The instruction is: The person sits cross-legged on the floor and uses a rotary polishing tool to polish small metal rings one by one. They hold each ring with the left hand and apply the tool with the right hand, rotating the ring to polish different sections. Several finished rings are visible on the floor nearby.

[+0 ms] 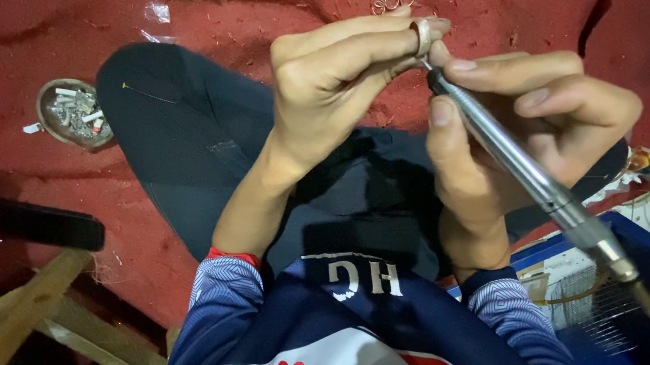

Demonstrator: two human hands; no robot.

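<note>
While my left hand [330,77] pinches the ring [423,35], my right hand [512,122] grips the tool [526,177], tip at its rim; grinding underway, steadiness needed next.

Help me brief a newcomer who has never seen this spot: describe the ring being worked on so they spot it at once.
Start at the red floor, then find the left hand raised above the dark lap. The ring sits pinched at its fingertips, with the tip of the silver pen-shaped tool in the right hand against it. Unlike the loose rings lying on the floor behind, it is held.
</note>
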